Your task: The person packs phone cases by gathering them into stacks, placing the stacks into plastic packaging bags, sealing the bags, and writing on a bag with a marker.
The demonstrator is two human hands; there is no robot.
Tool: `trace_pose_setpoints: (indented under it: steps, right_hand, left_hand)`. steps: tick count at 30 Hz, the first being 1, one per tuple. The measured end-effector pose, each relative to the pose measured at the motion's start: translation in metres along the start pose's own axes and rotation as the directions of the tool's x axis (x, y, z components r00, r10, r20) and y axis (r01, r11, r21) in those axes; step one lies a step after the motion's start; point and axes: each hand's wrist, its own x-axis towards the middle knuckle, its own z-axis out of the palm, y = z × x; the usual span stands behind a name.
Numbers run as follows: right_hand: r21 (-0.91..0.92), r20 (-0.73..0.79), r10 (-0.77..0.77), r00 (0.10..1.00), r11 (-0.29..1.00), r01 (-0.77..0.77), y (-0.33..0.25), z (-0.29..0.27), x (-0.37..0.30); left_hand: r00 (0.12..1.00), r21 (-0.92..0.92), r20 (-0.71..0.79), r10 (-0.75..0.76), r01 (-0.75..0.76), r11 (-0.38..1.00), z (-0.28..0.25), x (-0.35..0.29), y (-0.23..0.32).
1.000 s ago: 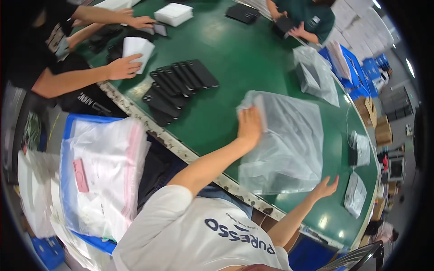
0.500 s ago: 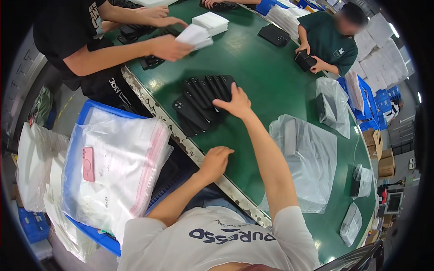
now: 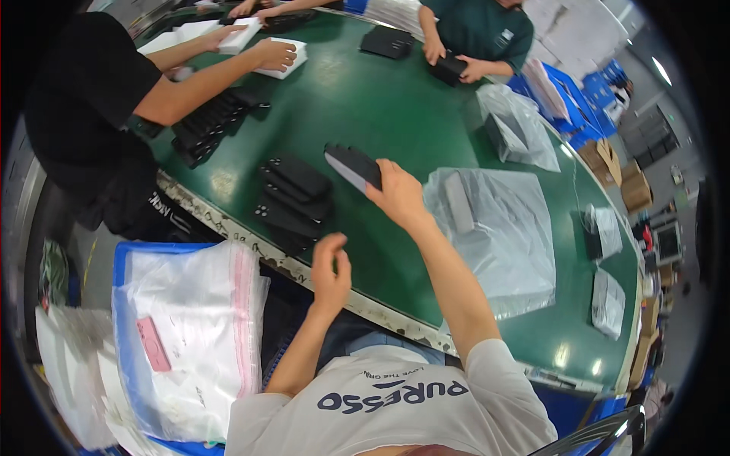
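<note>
A flat black case [image 3: 352, 165] with a pale underside is gripped at its near end by the right hand [image 3: 397, 194] and held tilted just above the green worktop [image 3: 395, 114]. The left hand [image 3: 331, 271] is held empty over the worktop's near edge, its fingers loosely curled and its thumb apart from them. Just to the left of the lifted case, a stack of similar black cases [image 3: 293, 199] is laid overlapping on the worktop. To the right of the right hand, a clear plastic bag [image 3: 494, 235] with something grey inside is spread flat. Below the worktop's edge, on the left, a blue bin [image 3: 122, 262] is filled with clear bags. Across the worktop, white boxes [image 3: 283, 59] are handled by another person, and a further row of black cases [image 3: 209, 125] lies beside that person's arm.
</note>
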Motion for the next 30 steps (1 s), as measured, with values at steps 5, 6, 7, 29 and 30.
trace_pose_setpoints:
  steps: [5, 6, 7, 29, 30]
  right_hand:
    - [0.147, 0.174, 0.122, 0.977, 0.978, -0.148, 0.011, -0.082, -0.118]
    - [0.179, 0.154, 0.091, 0.984, 0.977, -0.118, 0.011, -0.08, -0.135]
    - [0.207, 0.126, 0.067, 0.99, 0.974, -0.092, 0.015, -0.075, -0.151]
    - [0.616, 0.123, 0.175, 0.977, 0.758, -0.214, 0.065, -0.08, -0.218]
    - [0.616, 0.11, 0.188, 0.976, 0.758, -0.215, 0.065, -0.083, -0.221]
  left_hand:
    - [0.996, -0.148, 0.079, -0.03, 0.041, 0.988, 0.023, 0.064, 0.02]
    - [0.975, -0.205, 0.219, -0.036, 0.082, 0.975, 0.033, 0.073, 0.005]
    - [0.917, -0.211, 0.387, -0.097, 0.19, 0.959, 0.046, 0.077, -0.002]
    - [0.798, -0.244, 0.588, -0.134, 0.333, 0.911, 0.104, 0.043, -0.004]
    - [0.793, -0.251, 0.591, -0.146, 0.354, 0.901, 0.104, 0.04, 0.0]
